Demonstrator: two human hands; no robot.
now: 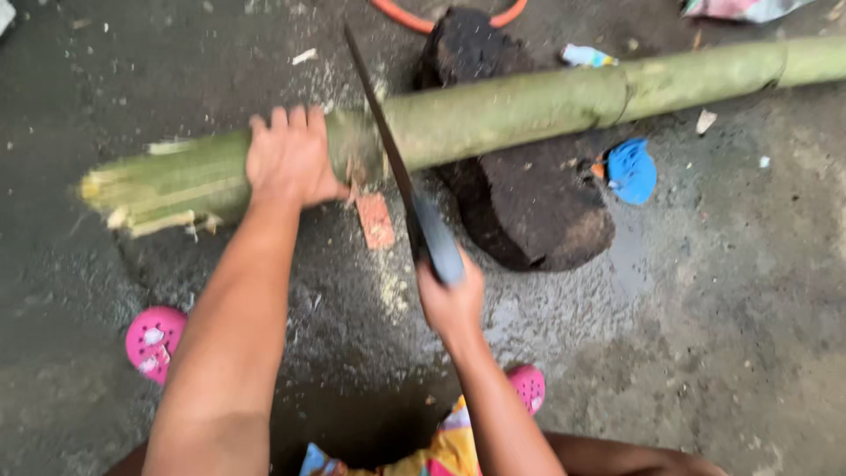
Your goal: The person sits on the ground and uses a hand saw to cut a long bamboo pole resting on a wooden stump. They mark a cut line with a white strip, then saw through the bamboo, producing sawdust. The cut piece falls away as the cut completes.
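A long green bamboo pole [529,101] lies across a dark wooden block [538,207] on the ground, its left end [141,189] split and frayed. My left hand [289,157] grips the pole near that end, fingers over its top. My right hand [451,298] holds the grey handle of a long dark blade [381,123]. The blade's edge meets the pole just to the right of my left hand. Pale chips and sawdust lie under the cut.
Wet grey concrete ground all around. Pink clogs [154,339] [527,386] are on my feet below. A blue scrap [632,170] lies right of the block, an orange-red chip [376,220] under the pole, and an orange hose loop [441,18] at the top.
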